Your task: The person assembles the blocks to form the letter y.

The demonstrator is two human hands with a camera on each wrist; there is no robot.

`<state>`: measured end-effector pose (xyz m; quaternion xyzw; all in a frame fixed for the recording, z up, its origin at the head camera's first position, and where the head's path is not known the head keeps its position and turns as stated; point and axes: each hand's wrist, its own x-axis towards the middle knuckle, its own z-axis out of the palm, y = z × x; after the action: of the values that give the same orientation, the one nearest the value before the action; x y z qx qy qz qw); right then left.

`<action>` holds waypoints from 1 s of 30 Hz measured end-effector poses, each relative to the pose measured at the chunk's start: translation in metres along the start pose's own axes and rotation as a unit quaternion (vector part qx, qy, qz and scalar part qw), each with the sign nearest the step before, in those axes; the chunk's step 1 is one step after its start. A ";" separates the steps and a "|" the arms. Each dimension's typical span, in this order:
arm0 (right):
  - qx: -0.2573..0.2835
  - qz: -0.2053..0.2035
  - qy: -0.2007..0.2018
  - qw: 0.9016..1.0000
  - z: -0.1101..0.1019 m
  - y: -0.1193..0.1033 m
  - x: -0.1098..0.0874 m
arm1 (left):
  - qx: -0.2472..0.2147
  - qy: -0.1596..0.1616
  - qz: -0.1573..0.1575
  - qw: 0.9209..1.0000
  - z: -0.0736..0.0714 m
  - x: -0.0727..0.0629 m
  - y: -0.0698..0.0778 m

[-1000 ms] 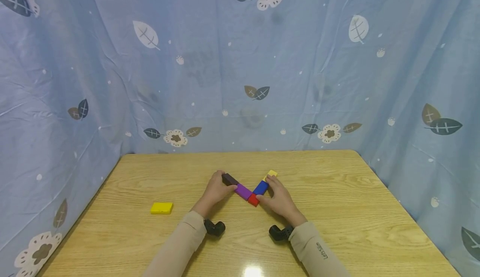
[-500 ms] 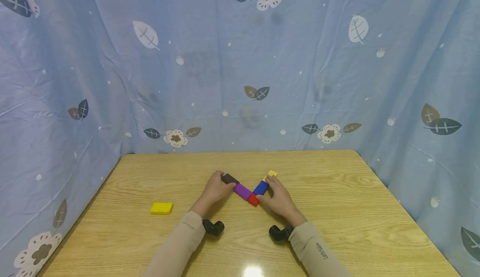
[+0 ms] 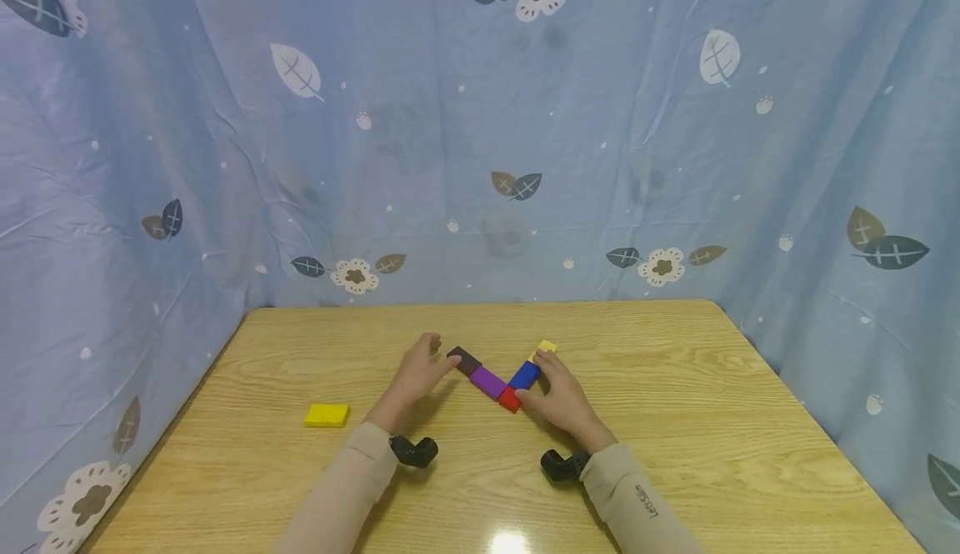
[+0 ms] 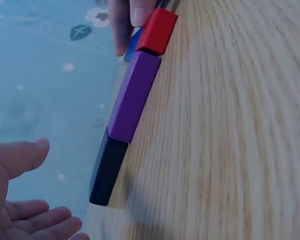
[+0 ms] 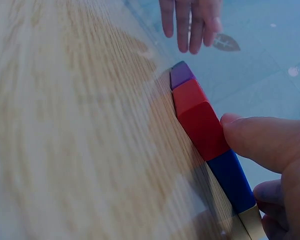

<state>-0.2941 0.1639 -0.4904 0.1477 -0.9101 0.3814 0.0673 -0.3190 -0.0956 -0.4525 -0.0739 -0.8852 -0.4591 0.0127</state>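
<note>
Fingers spread and holding nothing, a person's left hand [image 3: 415, 368] hovers just beside the black block [image 3: 465, 361]. The right hand [image 3: 557, 391] sets its thumb against the red block [image 3: 509, 399], fingers curved by the blue block [image 3: 524, 375]; I cannot tell whether it grips. Leftward of the left hand, the nearer one, a loose yellow block [image 3: 327, 415] lies on the surface [image 3: 637, 337], its long axis side to side.

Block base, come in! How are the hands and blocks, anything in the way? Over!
Left hand open, clear of black block. Right hand touching red block. Five-block V on table; loose yellow block off left. No obstacle seen.
</note>
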 end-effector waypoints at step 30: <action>-0.002 -0.008 0.005 1.000 0.001 0.003 0.001 | -0.078 -0.092 0.080 0.989 -0.046 -0.057 -0.017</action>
<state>-0.2964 0.1649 -0.4929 0.1530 -0.9093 0.3796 0.0750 -0.2671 -0.1494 -0.4445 -0.1873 -0.8351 -0.5158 -0.0382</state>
